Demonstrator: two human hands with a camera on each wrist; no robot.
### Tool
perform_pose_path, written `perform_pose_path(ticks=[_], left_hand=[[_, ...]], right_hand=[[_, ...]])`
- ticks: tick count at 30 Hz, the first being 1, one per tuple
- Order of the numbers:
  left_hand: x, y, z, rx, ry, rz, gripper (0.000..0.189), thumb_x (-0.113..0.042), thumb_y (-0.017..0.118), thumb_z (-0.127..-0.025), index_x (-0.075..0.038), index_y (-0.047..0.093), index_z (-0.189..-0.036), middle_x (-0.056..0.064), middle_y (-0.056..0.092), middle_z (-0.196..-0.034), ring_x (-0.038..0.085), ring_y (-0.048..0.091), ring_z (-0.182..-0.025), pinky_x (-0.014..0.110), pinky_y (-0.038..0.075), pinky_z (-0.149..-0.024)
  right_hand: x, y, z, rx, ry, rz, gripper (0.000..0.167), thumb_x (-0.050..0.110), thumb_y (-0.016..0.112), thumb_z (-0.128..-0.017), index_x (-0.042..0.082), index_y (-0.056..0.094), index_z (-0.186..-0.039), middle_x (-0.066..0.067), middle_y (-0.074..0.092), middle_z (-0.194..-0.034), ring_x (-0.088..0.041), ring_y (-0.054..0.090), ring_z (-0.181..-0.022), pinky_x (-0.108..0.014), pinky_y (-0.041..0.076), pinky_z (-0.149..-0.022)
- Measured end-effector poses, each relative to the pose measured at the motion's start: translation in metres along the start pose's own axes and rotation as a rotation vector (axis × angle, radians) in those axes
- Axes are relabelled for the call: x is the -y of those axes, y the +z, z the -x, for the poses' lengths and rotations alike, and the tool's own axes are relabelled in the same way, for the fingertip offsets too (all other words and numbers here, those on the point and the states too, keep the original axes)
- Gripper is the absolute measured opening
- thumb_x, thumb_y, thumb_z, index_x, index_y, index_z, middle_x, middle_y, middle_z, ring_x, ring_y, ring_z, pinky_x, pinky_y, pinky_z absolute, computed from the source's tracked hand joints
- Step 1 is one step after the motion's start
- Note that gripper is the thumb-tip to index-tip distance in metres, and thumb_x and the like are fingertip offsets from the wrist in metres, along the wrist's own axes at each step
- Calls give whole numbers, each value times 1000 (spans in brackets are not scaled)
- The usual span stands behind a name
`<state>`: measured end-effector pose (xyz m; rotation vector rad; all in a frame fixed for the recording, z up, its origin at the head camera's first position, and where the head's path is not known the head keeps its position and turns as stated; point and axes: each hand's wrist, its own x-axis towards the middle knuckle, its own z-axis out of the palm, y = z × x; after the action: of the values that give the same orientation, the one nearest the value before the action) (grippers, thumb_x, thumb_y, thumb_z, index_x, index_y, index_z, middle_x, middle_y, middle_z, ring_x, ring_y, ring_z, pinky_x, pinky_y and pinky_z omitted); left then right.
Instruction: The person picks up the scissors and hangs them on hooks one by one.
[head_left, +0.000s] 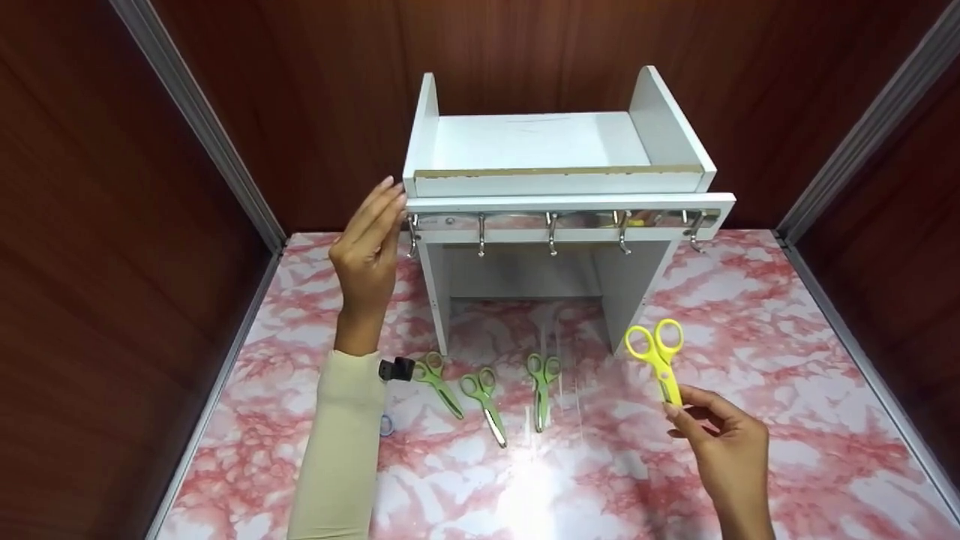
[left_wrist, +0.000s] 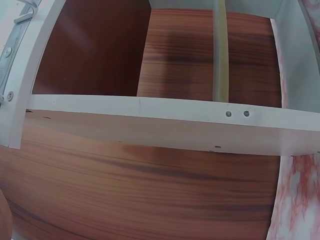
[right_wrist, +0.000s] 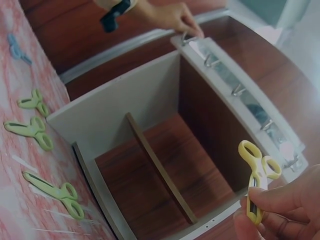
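Note:
Yellow scissors [head_left: 660, 360] are pinched near the blade end by my right hand [head_left: 727, 446], handle loops pointing up. In the right wrist view, they appear in front of the hook rail's far end. My left hand [head_left: 367, 240] rests its extended fingers against the left side of a white shelf unit [head_left: 667, 112], at the end of its hook rail [head_left: 517, 220]. Several metal hooks line that rail; no scissors hang there. Below, three green scissors [head_left: 486, 405] lie on the table, loops toward the unit. Blue scissors [right_wrist: 19, 51] are mostly hidden by my left arm in the head view.
The unit stands on a red-and-white marbled table [head_left: 810, 450], its lower part open-fronted. Clear thin strips [head_left: 577, 375] lie near the right-hand green scissors. Brown wood-look panels [head_left: 525, 45] enclose the back and sides, with metal corner strips [head_left: 202, 112].

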<state>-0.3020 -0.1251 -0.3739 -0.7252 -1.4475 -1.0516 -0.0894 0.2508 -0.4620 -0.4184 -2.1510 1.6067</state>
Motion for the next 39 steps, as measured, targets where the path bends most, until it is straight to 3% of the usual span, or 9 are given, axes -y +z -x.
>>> perform_pose_path(ticks=[18,39], left_hand=[[-1,-2,0,-4,-14,-11,22,12,74,-85,3,78,-106,16,74,-116,33,67,-116,39,56,-98],[-1,1,0,-18,-15,7,22,12,74,-85,3,78,-105,16,74,-115,33,68,-115,39,57,-96]], right_hand=[[9,0,-4,-21,-70,-50,22,-8,78,-84,-2,77,-105,-6,74,-83,-14,70,-69,-25,62,-61],[15,0,-9,-23,-86,-73,21,-10,76,-85,-4,76,-105,-7,76,-89,-15,69,-72,-26,62,-62]])
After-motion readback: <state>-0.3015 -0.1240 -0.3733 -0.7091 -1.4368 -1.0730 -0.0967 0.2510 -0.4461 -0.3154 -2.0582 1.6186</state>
